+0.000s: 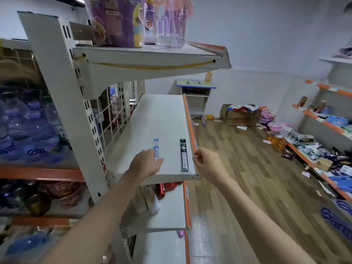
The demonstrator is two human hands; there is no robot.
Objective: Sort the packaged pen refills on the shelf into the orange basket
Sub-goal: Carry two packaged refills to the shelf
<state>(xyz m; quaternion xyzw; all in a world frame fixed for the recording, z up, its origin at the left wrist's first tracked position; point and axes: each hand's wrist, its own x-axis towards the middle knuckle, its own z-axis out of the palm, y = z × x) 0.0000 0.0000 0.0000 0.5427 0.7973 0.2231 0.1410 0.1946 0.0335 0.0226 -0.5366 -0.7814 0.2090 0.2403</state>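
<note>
Two packaged pen refills lie on the white middle shelf (152,119). My left hand (145,162) rests over the near end of the blue-and-white refill pack (156,147), fingers touching it; whether they grip it is unclear. The black refill pack (184,155) lies flat to its right, near the shelf's orange front edge. My right hand (206,161) hovers just off that edge beside the black pack, fingers loosely curled with nothing in them. No orange basket is in view.
An upper shelf (148,56) with purple packages and a clear jug overhangs. Large water bottles (28,130) fill the rack at left. Lower shelves hold bottles. Wooden floor at right has a cardboard box (241,114) and a cluttered low shelf (323,161).
</note>
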